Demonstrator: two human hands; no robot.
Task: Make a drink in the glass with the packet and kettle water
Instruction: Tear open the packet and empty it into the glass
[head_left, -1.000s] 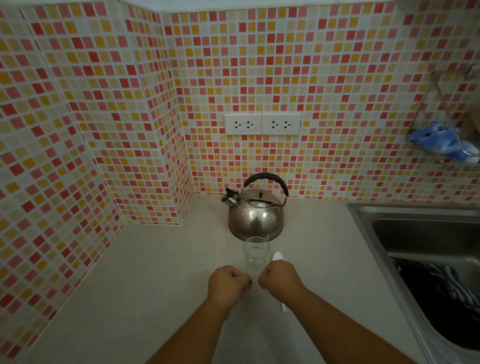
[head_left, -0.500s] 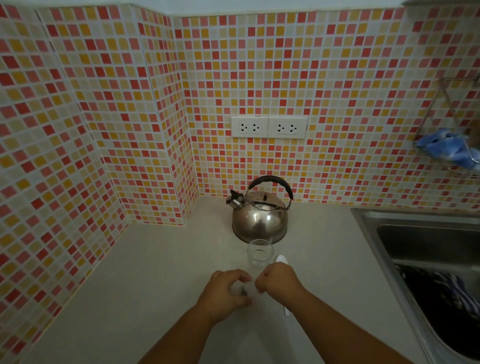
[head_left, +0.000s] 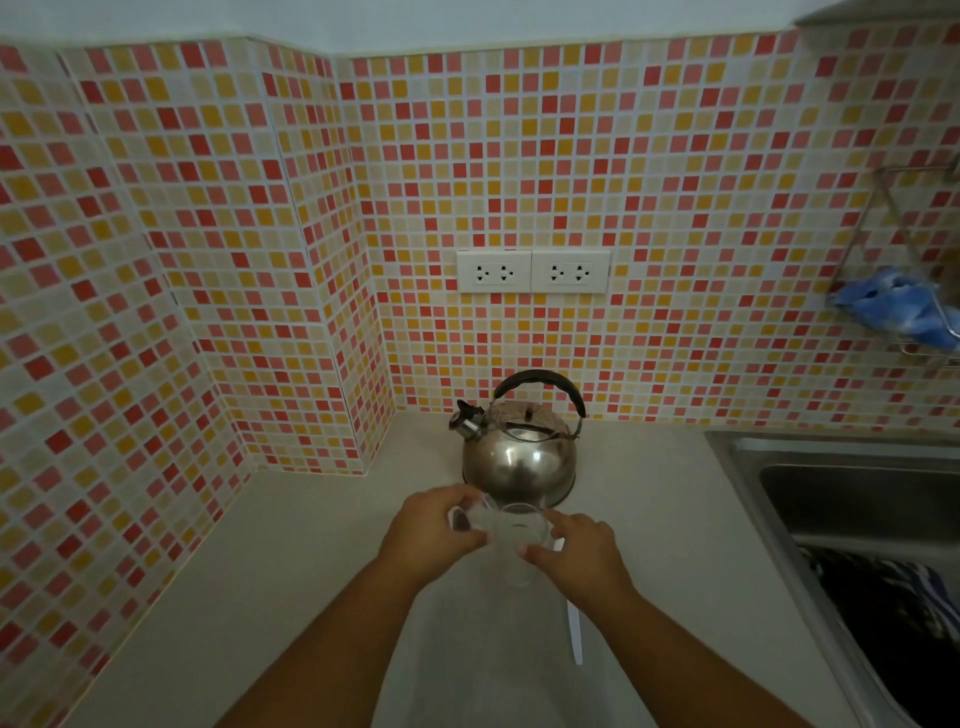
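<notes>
- My left hand (head_left: 434, 538) pinched the small clear packet (head_left: 470, 517), tipped at the glass's rim.
- My right hand (head_left: 576, 553) clasped the glass (head_left: 519, 540) between thumb and forefinger.
- The kettle (head_left: 519, 457) stood just beyond both hands on the counter (head_left: 291, 561).
- A white spoon (head_left: 574, 631) lay under my right wrist.

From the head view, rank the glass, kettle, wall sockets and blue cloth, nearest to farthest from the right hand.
1. Glass: at the right hand's fingertips.
2. Kettle: just behind the glass.
3. Wall sockets: on the back wall above the kettle.
4. Blue cloth: in the wire rack, far right.
</notes>
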